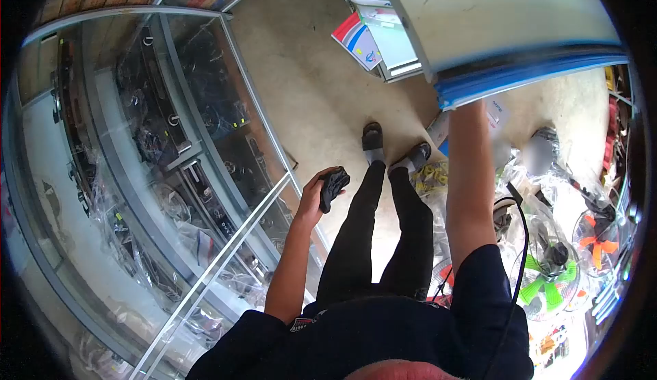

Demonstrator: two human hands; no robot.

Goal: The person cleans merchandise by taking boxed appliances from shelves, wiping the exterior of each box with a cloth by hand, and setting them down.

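Presently, one bunched black cloth [335,187], held in your left hand [312,198] near the glass display case [254,93]; one right forearm [470,168] seemingly mid-reach at the blue-edged panel [534,71], right hand hidden, grip undeterminable, apparently calling for steady support.

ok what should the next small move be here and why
Probably bring the left hand, with the black bundle, up toward the blue-edged panel. The bundle, which looks like cloth, is held well away from the panel, while the right arm reaches up to it. The right hand is hidden, so its grip can't be told.
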